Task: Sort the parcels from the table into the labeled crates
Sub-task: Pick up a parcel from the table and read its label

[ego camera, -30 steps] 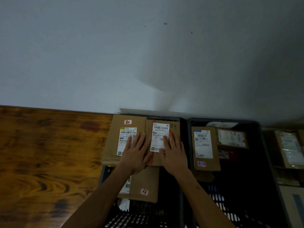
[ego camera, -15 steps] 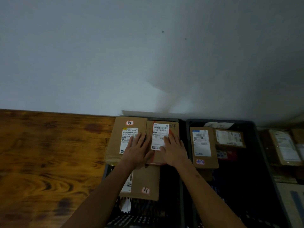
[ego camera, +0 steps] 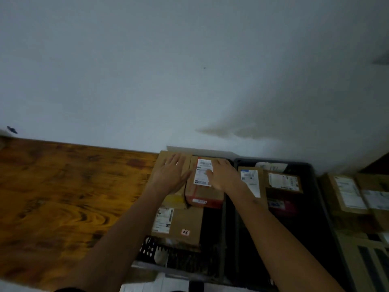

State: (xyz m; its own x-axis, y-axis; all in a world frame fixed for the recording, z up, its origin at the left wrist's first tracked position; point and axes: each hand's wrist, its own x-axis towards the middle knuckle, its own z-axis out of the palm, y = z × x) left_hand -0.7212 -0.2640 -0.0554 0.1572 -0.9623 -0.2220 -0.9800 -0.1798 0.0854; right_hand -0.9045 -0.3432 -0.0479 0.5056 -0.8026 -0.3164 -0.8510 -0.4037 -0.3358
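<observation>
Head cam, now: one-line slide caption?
Left hand and right hand rest flat on two cardboard parcels in a black crate.

Two parcels are set side by side at the back of the left crate (ego camera: 147, 247), a third parcel (ego camera: 183, 223) before them. The table (ego camera: 63, 197) is found left, a second crate (ego camera: 313, 171) right.

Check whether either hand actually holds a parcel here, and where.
Nothing is gripped. The left hand lies flat on the plain brown box; the right hand lies flat on the white-labelled box, fingers straight.
</observation>
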